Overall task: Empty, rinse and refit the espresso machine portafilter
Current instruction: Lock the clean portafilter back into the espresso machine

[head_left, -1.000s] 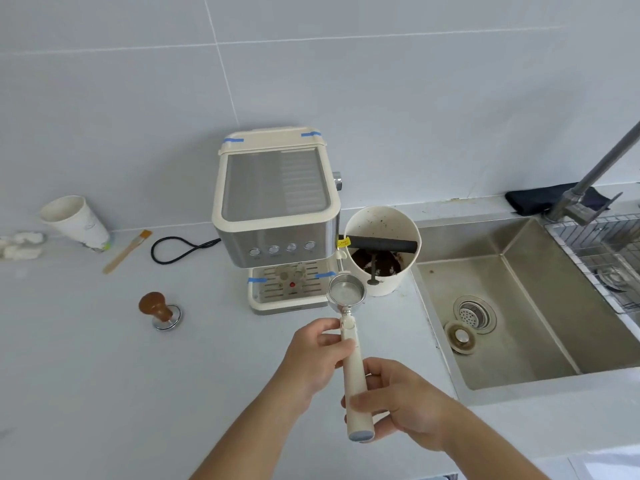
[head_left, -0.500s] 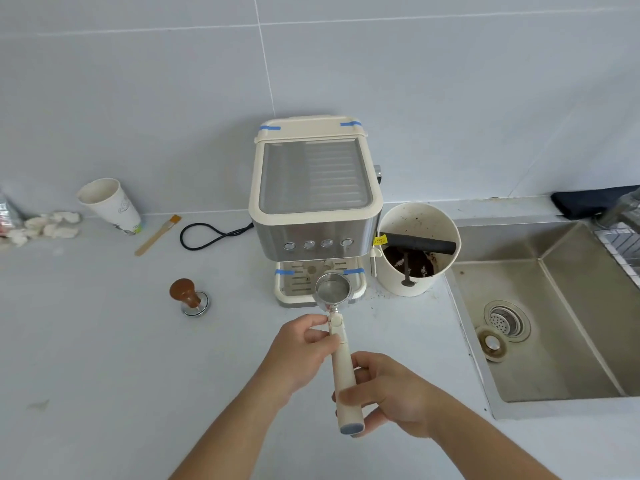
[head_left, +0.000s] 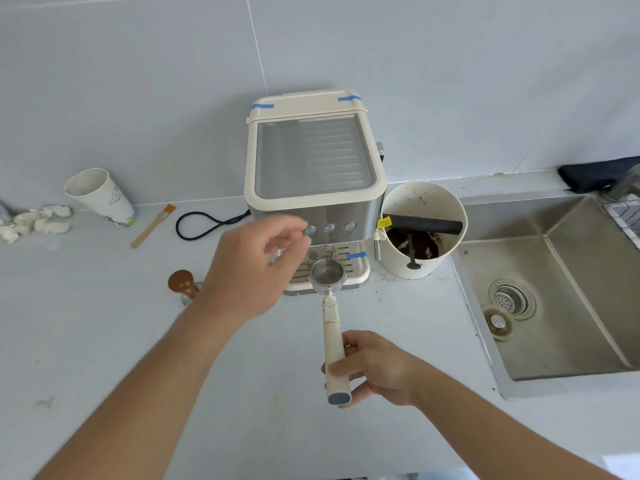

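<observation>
The cream and steel espresso machine (head_left: pixel 313 174) stands against the wall. My right hand (head_left: pixel 372 368) grips the cream handle of the portafilter (head_left: pixel 328 275), whose steel basket looks empty and hovers just in front of the machine's drip tray. My left hand (head_left: pixel 252 268) is raised in front of the machine's left side, fingers loosely apart and holding nothing, near the row of buttons. It hides the left part of the front panel.
A cream knock box (head_left: pixel 422 233) with coffee grounds stands right of the machine. The steel sink (head_left: pixel 568 299) lies further right. A wooden tamper (head_left: pixel 181 284), a brush (head_left: pixel 152 225), a paper cup (head_left: pixel 100 197) and a black cord (head_left: pixel 207 223) sit to the left.
My left hand has let go of the portafilter's neck and risen toward the machine's front. The right hand keeps the handle, and the basket has come closer to the machine.
</observation>
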{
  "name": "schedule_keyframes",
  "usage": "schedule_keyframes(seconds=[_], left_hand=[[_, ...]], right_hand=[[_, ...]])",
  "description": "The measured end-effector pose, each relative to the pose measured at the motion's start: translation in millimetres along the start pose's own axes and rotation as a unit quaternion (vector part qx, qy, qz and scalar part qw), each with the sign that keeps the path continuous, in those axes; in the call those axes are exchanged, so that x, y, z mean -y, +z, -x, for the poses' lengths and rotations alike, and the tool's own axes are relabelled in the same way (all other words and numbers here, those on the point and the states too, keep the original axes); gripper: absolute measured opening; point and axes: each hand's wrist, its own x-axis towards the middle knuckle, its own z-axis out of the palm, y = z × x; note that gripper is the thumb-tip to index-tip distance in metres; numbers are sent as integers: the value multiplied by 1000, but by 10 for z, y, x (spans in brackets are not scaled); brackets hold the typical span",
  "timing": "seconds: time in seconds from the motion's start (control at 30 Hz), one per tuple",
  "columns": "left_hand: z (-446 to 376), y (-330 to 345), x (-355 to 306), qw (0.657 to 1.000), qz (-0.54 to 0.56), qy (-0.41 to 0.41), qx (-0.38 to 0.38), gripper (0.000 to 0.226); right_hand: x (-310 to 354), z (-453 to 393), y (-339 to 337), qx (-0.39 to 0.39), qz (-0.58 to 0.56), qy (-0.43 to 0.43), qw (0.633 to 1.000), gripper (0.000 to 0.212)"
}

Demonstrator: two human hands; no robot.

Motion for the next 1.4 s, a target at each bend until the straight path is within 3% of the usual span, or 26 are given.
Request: schedule_keyframes(seconds=[0.2, 0.3, 0.57, 1.4], left_hand=[[-529, -127, -64, 986, -85, 146, 1, 20], [-778, -126, -86, 976, -116, 181, 21, 26], [-1111, 63, 15, 960, -182, 161, 140, 43], [-1193, 120, 108, 974, -143, 128, 122, 39]], right_hand=[[94, -106, 2, -1, -5, -14, 1000, 24], [167, -149, -20, 1, -2, -27, 1000, 29], [296, -240, -30, 0, -27, -55, 998, 30], [490, -598, 162, -27, -107, -119, 987, 45]])
